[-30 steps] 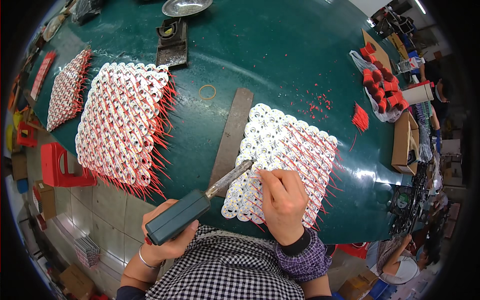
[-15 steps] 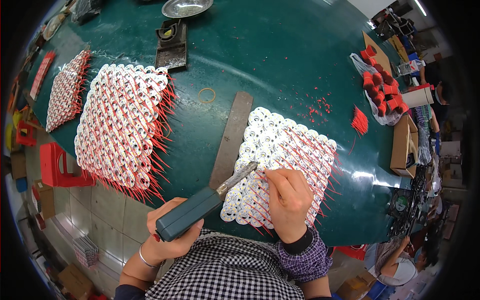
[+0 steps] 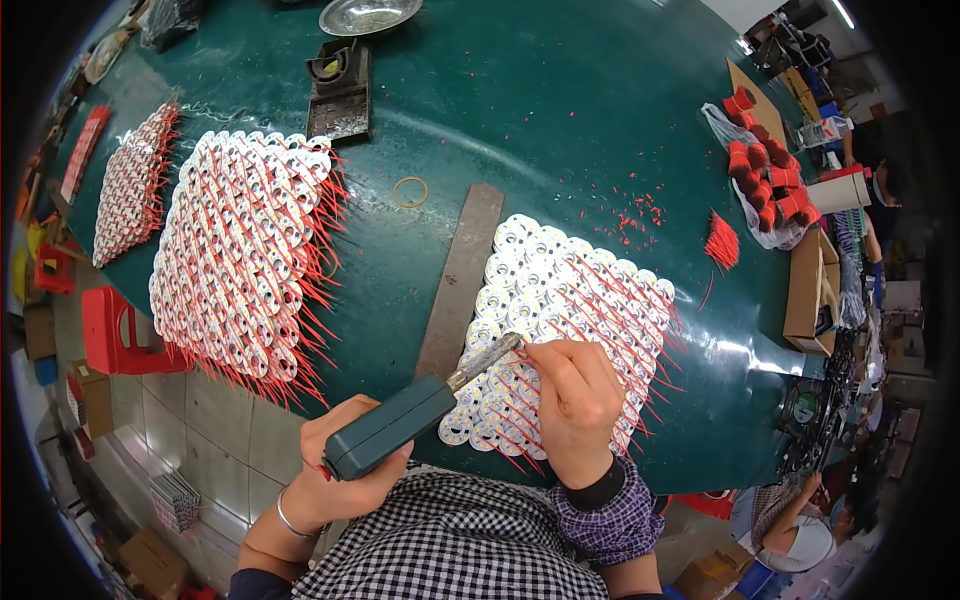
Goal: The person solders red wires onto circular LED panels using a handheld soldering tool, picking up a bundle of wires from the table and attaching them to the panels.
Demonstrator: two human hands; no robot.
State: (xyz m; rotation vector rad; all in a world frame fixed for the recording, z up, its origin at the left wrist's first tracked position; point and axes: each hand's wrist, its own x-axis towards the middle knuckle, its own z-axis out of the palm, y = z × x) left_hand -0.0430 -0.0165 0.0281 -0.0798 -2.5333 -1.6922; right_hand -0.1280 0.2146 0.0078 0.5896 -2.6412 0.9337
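My left hand [image 3: 350,455] is wrapped round the dark green handle of a soldering gun [image 3: 395,425]. Its metal barrel points up and right, the tip resting at or just over a sheet of round white LED boards [image 3: 512,275]. Close beside that tip, my right hand [image 3: 575,395] is closed in a pinch above the boards. Whatever lies between its fingertips is too small to make out. Short red wires [image 3: 600,300] run slantwise across many of the boards. A flat metal bar [image 3: 462,270] lies along the left side of the sheet.
More wired board sheets [image 3: 240,240] lie at left. Farther back are a soldering stand [image 3: 340,90] and a metal dish [image 3: 368,14]. At right are a bundle of red wires [image 3: 721,242], red spools [image 3: 765,185] and a cardboard box [image 3: 808,290]. A red stool [image 3: 120,335] stands below left.
The soldering gun and my left hand have shifted slightly right, bringing the tip nearer my right fingertips. My right hand has moved very slightly left, still pinched.
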